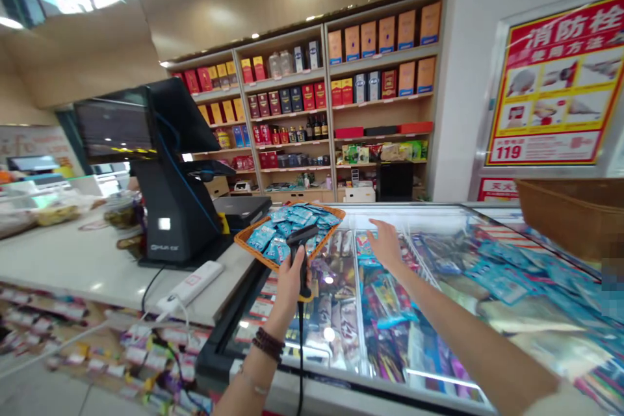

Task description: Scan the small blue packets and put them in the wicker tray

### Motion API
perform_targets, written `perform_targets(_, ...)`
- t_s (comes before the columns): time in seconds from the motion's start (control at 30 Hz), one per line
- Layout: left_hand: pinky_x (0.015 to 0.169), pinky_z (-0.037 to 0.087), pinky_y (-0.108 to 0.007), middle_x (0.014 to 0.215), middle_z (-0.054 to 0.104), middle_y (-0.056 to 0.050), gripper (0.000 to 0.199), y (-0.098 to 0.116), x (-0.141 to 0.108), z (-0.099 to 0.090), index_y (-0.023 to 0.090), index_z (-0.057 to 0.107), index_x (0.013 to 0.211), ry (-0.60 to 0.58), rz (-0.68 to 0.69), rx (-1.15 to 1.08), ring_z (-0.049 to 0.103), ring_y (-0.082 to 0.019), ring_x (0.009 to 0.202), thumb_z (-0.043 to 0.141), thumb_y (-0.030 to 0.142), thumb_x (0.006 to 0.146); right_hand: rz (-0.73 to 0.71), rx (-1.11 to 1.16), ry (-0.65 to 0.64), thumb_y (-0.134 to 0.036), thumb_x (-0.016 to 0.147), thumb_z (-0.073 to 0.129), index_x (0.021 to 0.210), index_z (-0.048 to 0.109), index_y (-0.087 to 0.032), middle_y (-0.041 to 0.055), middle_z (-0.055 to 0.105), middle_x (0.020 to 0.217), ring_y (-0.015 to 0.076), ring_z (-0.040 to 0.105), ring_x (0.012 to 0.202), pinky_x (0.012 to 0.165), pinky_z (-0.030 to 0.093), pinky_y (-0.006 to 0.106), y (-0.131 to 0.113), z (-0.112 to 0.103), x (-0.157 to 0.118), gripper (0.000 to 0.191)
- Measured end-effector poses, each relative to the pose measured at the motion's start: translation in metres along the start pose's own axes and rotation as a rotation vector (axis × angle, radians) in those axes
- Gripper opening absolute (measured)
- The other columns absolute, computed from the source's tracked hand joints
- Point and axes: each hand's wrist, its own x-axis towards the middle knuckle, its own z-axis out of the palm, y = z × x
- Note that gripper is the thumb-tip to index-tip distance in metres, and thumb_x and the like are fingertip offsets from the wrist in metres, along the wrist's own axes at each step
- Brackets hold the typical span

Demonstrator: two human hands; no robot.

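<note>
My left hand [291, 275] is wrapped round the handle of a black barcode scanner [303, 237], whose cord hangs down in front of the freezer. Behind the scanner, a woven orange basket [251, 252] full of small blue packets [280, 227] rests at the freezer's back left corner. To the right of the basket, my right hand [385, 244] reaches out over the glass top with its fingers apart and nothing in them. Beneath both hands the glass-topped freezer [351, 364] shows wrapped ice creams [390, 302] in sections.
On the left counter [107, 279] stand a black checkout terminal [170, 195] and a white power strip [190, 286] with cables. A brown basket [570, 214] and blue packets [511, 276] are on the right. Shelves of boxes [302, 97] line the back wall.
</note>
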Motion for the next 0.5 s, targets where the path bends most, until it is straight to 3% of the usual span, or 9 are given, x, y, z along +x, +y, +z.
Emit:
perform_targets(0.13, 0.047, 0.039, -0.027, 0.059, 0.059, 0.002, 0.093, 0.009, 0.011, -0.026, 0.024, 0.067, 0.075, 0.012, -0.047, 0.022, 0.051, -0.013, 0.049, 0.097, 0.11, 0.052, -0.115, 0.087, -0.297, -0.021, 0.109, 0.066, 0.159, 0.079, -0.021, 0.0167, 0.085, 0.157, 0.0343, 0.077, 0.149, 0.133, 0.057, 0.051, -0.093, 0.07, 0.006, 0.052)
perform_targets(0.23, 0.048, 0.041, -0.029, 0.055, 0.057, 0.002, 0.094, 0.006, 0.015, -0.042, 0.025, 0.066, 0.072, 0.037, -0.073, 0.045, 0.051, -0.015, 0.048, 0.095, 0.112, 0.051, -0.094, -0.002, -0.438, -0.021, 0.108, 0.075, 0.162, 0.077, -0.018, 0.0195, 0.084, 0.161, 0.0347, 0.077, 0.153, 0.131, 0.055, 0.044, -0.134, 0.104, 0.003, 0.054)
perform_targets(0.37, 0.047, 0.042, -0.028, 0.055, 0.056, 0.003, 0.092, -0.008, 0.016, -0.054, 0.026, 0.064, 0.074, 0.082, -0.055, 0.046, 0.049, -0.014, 0.047, 0.093, 0.111, 0.057, -0.04, -0.175, -0.496, -0.027, 0.101, 0.087, 0.157, 0.08, -0.014, 0.025, 0.083, 0.158, 0.0396, 0.075, 0.154, 0.131, 0.052, 0.046, -0.146, 0.125, 0.005, 0.058)
perform_targets(0.5, 0.046, 0.039, -0.025, 0.054, 0.052, 0.006, 0.092, -0.02, 0.017, -0.059, 0.025, 0.064, 0.076, 0.106, -0.044, 0.041, 0.044, -0.011, 0.046, 0.09, 0.112, 0.061, 0.004, -0.233, -0.527, -0.032, 0.098, 0.092, 0.156, 0.08, -0.013, 0.0274, 0.081, 0.16, 0.0397, 0.074, 0.153, 0.13, 0.052, 0.045, -0.14, 0.127, 0.013, 0.062)
